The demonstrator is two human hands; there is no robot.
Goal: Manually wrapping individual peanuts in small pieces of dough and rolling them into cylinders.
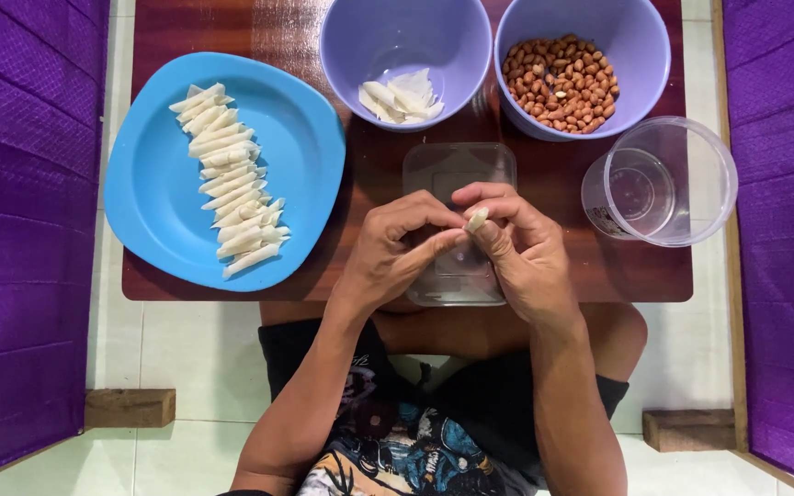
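My left hand [395, 250] and my right hand [518, 246] meet over a clear plastic lid [459, 170] on the brown table [636, 271]. Together their fingertips pinch a small white dough roll [477, 219]. A blue plate [163, 197] to the left carries a long row of finished white rolls [231, 179]. A purple bowl [351, 50] behind my hands holds several white wrapper pieces [402, 96]. A second purple bowl [640, 46] at the back right holds peanuts [560, 83].
An open clear plastic jar [662, 182] lies on its side at the table's right. Purple fabric [20, 211] flanks both sides. Wooden blocks [130, 407] sit on the white tiled floor. My knees are under the table's near edge.
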